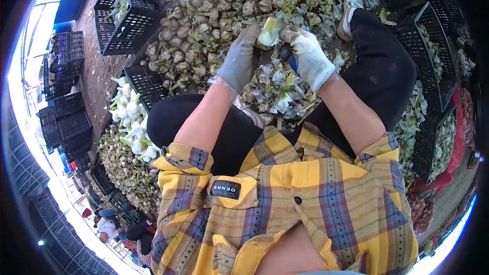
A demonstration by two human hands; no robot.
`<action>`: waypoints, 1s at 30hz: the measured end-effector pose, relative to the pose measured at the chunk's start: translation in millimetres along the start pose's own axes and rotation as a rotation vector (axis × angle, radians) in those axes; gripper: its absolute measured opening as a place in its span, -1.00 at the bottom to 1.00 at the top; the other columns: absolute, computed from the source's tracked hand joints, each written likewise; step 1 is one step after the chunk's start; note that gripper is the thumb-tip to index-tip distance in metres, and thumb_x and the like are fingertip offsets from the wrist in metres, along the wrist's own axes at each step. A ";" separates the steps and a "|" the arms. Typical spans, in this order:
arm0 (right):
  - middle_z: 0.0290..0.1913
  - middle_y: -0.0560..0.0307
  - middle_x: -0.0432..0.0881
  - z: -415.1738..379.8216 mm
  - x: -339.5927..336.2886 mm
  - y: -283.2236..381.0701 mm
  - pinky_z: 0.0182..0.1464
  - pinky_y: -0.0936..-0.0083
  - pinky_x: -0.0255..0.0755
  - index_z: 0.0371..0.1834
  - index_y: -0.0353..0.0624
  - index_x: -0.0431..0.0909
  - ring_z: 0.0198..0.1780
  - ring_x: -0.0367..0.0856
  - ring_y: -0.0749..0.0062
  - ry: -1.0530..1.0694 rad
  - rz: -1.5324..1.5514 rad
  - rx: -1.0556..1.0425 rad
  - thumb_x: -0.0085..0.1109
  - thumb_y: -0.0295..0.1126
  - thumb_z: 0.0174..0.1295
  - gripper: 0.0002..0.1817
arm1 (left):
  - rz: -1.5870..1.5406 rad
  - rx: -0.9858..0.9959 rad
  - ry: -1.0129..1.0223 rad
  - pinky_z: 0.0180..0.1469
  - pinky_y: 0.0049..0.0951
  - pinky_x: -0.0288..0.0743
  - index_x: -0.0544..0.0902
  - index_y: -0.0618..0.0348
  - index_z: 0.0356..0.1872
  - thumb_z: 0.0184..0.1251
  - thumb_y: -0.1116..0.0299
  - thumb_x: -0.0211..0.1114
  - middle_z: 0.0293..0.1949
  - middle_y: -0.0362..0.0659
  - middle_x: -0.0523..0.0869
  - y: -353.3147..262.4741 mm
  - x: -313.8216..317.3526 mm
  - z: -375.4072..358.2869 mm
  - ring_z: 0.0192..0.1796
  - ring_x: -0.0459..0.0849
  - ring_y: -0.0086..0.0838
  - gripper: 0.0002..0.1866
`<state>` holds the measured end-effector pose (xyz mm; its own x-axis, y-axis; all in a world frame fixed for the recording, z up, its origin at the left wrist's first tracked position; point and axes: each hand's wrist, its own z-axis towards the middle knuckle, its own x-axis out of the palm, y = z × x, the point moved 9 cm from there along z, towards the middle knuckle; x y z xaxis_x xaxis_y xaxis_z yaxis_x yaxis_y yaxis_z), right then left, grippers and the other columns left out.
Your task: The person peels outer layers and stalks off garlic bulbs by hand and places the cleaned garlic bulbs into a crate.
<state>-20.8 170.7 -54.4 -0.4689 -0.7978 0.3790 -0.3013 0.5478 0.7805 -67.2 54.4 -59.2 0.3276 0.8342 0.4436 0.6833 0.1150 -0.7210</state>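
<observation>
My left hand (pixel 241 56), in a whitish knit glove, grips a garlic bulb (pixel 270 31) with pale green and white layers showing. The fingers of my gloved right hand (pixel 307 53) are closed at the bulb's right side. A dark object (pixel 285 52) shows under my right hand, with a bit of blue near it; I cannot make out what it is. Below both hands lies a heap of peeled-off skins (pixel 277 89), between my bent legs. Beyond my hands spreads a big pile of unpeeled, soil-stained garlic bulbs (pixel 219 15).
Clean white bulbs with stems (pixel 133 117) are heaped by my left knee, against a black crate (pixel 145 84). Another black crate (pixel 127 18) stands at upper left. Crates with leafy scraps (pixel 433 46) line my right side. Other people (pixel 109 226) are far off at lower left.
</observation>
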 end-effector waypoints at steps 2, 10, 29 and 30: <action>-0.42 0.23 0.54 -2.1 -4.3 -5.7 -0.43 0.57 0.34 -0.19 -0.32 0.52 -0.43 0.43 0.59 -0.033 0.088 0.047 0.08 -0.37 0.17 -0.76 | 0.147 0.057 -0.020 -0.14 -0.51 0.49 0.44 0.17 0.05 0.33 0.14 0.16 -0.16 -0.19 0.58 -7.4 3.5 -2.3 -0.20 0.56 -0.53 -0.61; -0.39 0.25 0.53 14.4 -28.0 -7.9 -0.38 0.63 0.34 -0.19 -0.32 0.53 -0.42 0.45 0.59 -0.093 -0.076 0.002 0.01 -0.37 0.22 -0.76 | 0.003 0.120 0.083 -0.13 -0.48 0.51 0.41 0.26 0.00 0.33 0.21 0.17 -0.22 -0.19 0.58 -27.7 18.8 -16.0 -0.20 0.59 -0.51 -0.63; -0.28 0.07 0.61 -14.4 1.9 33.8 -0.21 0.55 0.41 -0.12 -0.35 0.50 -0.29 0.51 0.52 -0.052 -0.601 -0.225 0.08 -0.43 0.16 -0.74 | 0.398 0.168 0.055 -0.13 -0.59 0.47 0.41 0.17 0.12 0.31 0.29 0.20 -0.14 -0.21 0.58 -19.1 15.4 -13.1 -0.17 0.55 -0.61 -0.60; -0.28 0.08 0.61 -5.6 -3.5 21.2 -0.20 0.57 0.40 -0.13 -0.35 0.50 -0.29 0.50 0.52 -0.032 -0.448 -0.173 0.08 -0.43 0.16 -0.74 | 0.303 0.098 0.063 -0.10 -0.56 0.47 0.41 0.16 0.13 0.32 0.27 0.19 -0.14 -0.20 0.59 -14.7 13.2 -12.9 -0.16 0.56 -0.58 -0.60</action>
<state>-20.8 183.7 -36.4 -0.3506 -0.9361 -0.0267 -0.3382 0.0999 0.9358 -64.5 56.7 -35.9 0.5484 0.8036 0.2311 0.4836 -0.0793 -0.8717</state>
